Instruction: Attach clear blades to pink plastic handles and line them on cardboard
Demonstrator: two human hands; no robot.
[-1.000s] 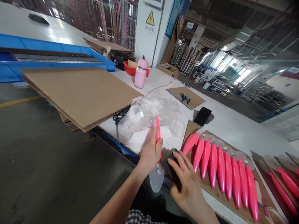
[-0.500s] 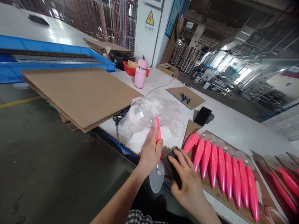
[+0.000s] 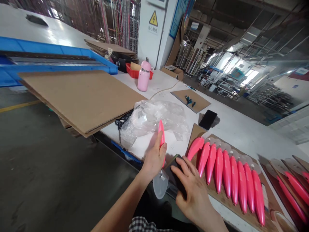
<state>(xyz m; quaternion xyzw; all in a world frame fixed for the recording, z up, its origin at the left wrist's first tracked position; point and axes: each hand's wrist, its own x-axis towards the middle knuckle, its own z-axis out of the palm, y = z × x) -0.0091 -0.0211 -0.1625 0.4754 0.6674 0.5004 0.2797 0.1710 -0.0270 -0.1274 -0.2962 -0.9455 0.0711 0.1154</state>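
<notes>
At lower centre, the left hand's (image 3: 153,160) fingers grip a pink lure (image 3: 161,128); the right hand's (image 3: 193,190) fingers clasp a dark block (image 3: 176,175). Lower right, more lures (image 3: 234,180) line cardboard (image 3: 198,129). Mid-frame, crumpled plastic (image 3: 156,114) covers some tabletop (image 3: 241,137); beyond stands a bottle (image 3: 143,79).

Bright pink piece (image 3: 161,128), dark block (image 3: 177,182), pale pink bottle (image 3: 143,80), blue tray (image 3: 48,47), black-and-white checked cloth (image 3: 141,224)

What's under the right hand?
A dark block, with a greenish edge showing at its far end. The right hand covers part of it, so that part can't be seen.
</notes>
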